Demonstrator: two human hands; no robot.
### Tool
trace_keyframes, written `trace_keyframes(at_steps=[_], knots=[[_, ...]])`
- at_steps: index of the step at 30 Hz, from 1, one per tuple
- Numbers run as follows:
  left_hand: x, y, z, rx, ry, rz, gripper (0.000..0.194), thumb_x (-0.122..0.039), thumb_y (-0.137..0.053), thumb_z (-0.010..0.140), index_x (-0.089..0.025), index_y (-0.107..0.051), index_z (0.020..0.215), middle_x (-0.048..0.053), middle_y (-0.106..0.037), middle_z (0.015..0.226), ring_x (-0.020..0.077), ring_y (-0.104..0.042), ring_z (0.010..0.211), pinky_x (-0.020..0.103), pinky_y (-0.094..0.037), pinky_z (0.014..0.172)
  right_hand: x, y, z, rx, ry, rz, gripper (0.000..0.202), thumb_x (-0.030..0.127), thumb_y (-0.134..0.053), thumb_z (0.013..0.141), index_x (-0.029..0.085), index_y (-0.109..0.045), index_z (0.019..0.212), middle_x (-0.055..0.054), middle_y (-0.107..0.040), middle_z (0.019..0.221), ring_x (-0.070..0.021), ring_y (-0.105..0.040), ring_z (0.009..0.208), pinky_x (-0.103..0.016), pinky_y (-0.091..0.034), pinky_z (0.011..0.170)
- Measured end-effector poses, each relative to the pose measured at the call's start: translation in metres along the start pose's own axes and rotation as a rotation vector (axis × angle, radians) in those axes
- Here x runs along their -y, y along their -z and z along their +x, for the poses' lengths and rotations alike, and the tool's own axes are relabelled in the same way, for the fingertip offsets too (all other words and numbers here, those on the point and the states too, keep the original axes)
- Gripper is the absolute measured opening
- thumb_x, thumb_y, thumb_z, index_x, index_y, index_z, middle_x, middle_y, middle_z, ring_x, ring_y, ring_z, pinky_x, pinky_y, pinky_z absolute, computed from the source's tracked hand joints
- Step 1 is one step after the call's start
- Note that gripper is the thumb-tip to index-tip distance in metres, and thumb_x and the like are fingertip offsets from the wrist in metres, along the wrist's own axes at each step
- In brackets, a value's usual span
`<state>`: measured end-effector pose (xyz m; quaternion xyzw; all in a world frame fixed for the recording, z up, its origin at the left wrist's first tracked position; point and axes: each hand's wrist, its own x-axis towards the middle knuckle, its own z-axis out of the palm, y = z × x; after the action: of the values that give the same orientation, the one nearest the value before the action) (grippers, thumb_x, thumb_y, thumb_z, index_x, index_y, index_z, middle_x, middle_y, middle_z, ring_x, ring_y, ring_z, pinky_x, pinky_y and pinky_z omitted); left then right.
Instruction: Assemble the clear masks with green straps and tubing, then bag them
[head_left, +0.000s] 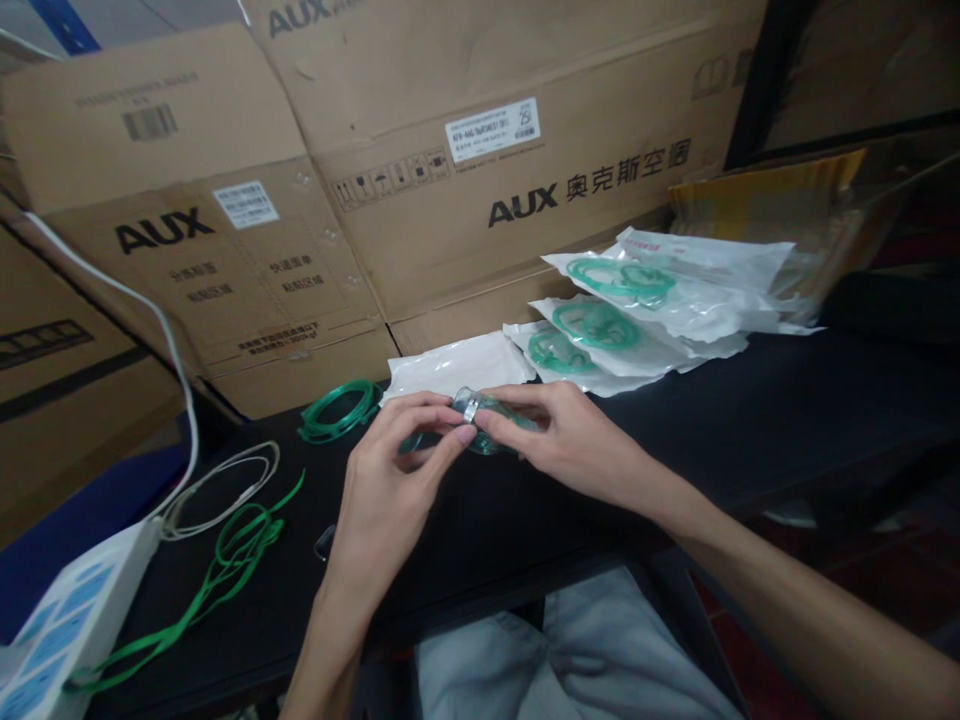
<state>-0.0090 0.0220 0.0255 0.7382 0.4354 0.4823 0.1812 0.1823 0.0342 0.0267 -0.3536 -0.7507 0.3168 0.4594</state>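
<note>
A clear green-tinted oxygen mask (486,440) is held between both hands, just above the black table. A small silver metal nose strip (470,410) shows on its narrow end. My left hand (401,460) pinches that end from the left, thumb and fingertips close to the strip. From the right, my right hand (559,430) grips the mask, its thumb by the metal strip and its fingers over the far side. Part of the mask is hidden behind the fingers. A coil of green tubing (341,412) lies beyond my left hand.
Several white pouches with green tubing (622,280) are stacked at the back right. A flat white pouch (457,366) lies behind the hands. Green straps (244,545), a pale cable loop (225,490) and a power strip (75,620) are at left. Large cardboard boxes (420,240) stand behind.
</note>
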Motion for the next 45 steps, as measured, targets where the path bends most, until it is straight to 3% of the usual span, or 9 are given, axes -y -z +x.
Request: trace_keyframes(at_steps=[4, 12, 16, 20, 24, 30, 33, 37, 45], knots=[[0.003, 0.000, 0.000, -0.005, 0.010, -0.030, 0.014, -0.035, -0.073, 0.086, -0.021, -0.074, 0.089, 0.006, -0.064, 0.112, 0.0206, -0.062, 0.109, 0.023, -0.060, 0.077, -0.001, 0.002, 0.001, 0.013, -0.004, -0.056, 0.029, 0.031, -0.058, 0.095, 0.023, -0.077, 0.115, -0.002, -0.079, 0.103, -0.0223, -0.070, 0.095, -0.029, -0.051, 0.087], [0.006, 0.005, 0.002, 0.009, -0.013, -0.027, 0.017, -0.036, -0.075, 0.083, -0.021, -0.072, 0.090, 0.006, -0.064, 0.113, 0.0223, -0.062, 0.112, 0.027, -0.061, 0.080, -0.001, 0.006, 0.000, 0.135, -0.150, 0.028, 0.041, 0.047, -0.052, 0.098, 0.014, -0.077, 0.091, -0.003, -0.073, 0.073, -0.0130, -0.064, 0.058, -0.022, -0.045, 0.054], [0.008, 0.009, 0.002, 0.121, 0.014, -0.037, 0.034, -0.036, -0.071, 0.088, -0.026, -0.066, 0.120, 0.004, -0.066, 0.123, 0.0207, -0.065, 0.111, 0.032, -0.058, 0.092, -0.003, 0.006, -0.001, 0.194, -0.154, 0.048, 0.047, 0.052, -0.050, 0.098, 0.015, -0.076, 0.088, -0.003, -0.072, 0.070, -0.0133, -0.064, 0.056, -0.023, -0.045, 0.054], [0.008, 0.015, 0.002, 0.231, -0.072, 0.069, 0.026, -0.035, -0.068, 0.091, -0.028, -0.072, 0.115, 0.003, -0.072, 0.122, 0.0222, -0.063, 0.118, 0.036, -0.047, 0.107, -0.005, 0.008, 0.000, 0.215, -0.170, 0.040, 0.054, 0.058, -0.047, 0.098, 0.014, -0.076, 0.088, -0.003, -0.071, 0.064, -0.0134, -0.063, 0.054, -0.023, -0.045, 0.055], [0.006, 0.019, 0.001, 0.253, -0.109, 0.132, 0.034, -0.036, -0.074, 0.086, -0.029, -0.071, 0.119, 0.002, -0.071, 0.126, 0.0228, -0.063, 0.120, 0.036, -0.044, 0.109, -0.003, 0.009, 0.000, 0.211, -0.188, 0.026, 0.058, 0.062, -0.045, 0.097, 0.014, -0.076, 0.087, -0.002, -0.067, 0.059, -0.0134, -0.062, 0.053, -0.023, -0.045, 0.057], [0.006, 0.021, 0.001, 0.222, -0.105, 0.150, 0.030, -0.035, -0.073, 0.087, -0.028, -0.073, 0.116, 0.001, -0.073, 0.121, 0.0211, -0.065, 0.116, 0.033, -0.046, 0.106, -0.003, 0.012, 0.000, 0.241, -0.154, 0.008, 0.045, 0.057, -0.057, 0.092, 0.017, -0.077, 0.098, -0.001, -0.070, 0.068, -0.0128, -0.062, 0.055, -0.023, -0.044, 0.055], [0.009, 0.021, 0.002, 0.190, -0.092, 0.159, 0.030, -0.036, -0.073, 0.087, -0.026, -0.074, 0.115, 0.002, -0.074, 0.119, 0.0211, -0.066, 0.113, 0.032, -0.046, 0.105, -0.004, 0.016, -0.001, 0.282, -0.120, 0.001, 0.037, 0.048, -0.070, 0.086, 0.020, -0.073, 0.111, 0.001, -0.070, 0.077, -0.0118, -0.059, 0.058, -0.021, -0.040, 0.050], [0.012, 0.021, 0.003, 0.188, -0.115, 0.180, 0.030, -0.035, -0.074, 0.087, -0.026, -0.073, 0.115, 0.001, -0.074, 0.118, 0.0197, -0.067, 0.112, 0.031, -0.047, 0.104, -0.006, 0.019, -0.002, 0.234, -0.068, -0.043, 0.038, 0.033, -0.072, 0.085, 0.021, -0.065, 0.121, 0.000, -0.071, 0.086, -0.0119, -0.061, 0.063, -0.020, -0.042, 0.053], [0.014, 0.020, 0.002, 0.169, -0.260, 0.243, 0.032, -0.028, -0.075, 0.086, -0.027, -0.071, 0.118, 0.001, -0.073, 0.119, 0.0192, -0.066, 0.113, 0.032, -0.048, 0.105, 0.001, 0.015, -0.003, 0.126, -0.066, -0.213, 0.026, 0.038, -0.064, 0.090, 0.019, -0.070, 0.107, 0.002, -0.064, 0.065, -0.0119, -0.056, 0.058, -0.022, -0.036, 0.055]])
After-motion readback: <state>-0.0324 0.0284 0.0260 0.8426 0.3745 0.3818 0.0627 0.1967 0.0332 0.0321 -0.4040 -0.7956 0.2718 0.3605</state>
